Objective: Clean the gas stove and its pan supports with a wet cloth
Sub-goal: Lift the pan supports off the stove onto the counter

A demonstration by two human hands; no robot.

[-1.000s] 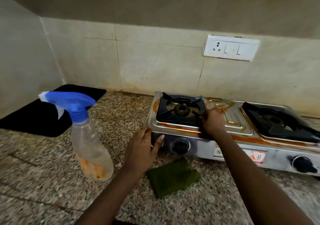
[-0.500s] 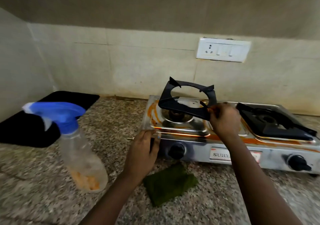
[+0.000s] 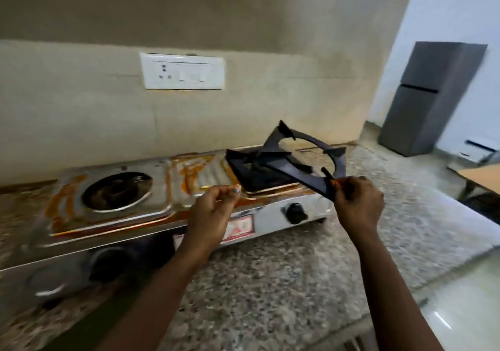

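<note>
Granite counter [image 3: 284, 283] ran under a tiled wall, carrying the gas stove [image 3: 151, 215], its steel top streaked with orange grime. One burner [image 3: 116, 192] sat bare; the right hand [image 3: 357, 204] pinched 1 lifted pan support [image 3: 305, 161] by its corner, tilted above the second support [image 3: 257, 172], which sat in place. The left hand [image 3: 213, 210] hovered over the stove's front, fingers curled, holding nothing. No cloth showed, so wiping looked wholly undone.
</note>
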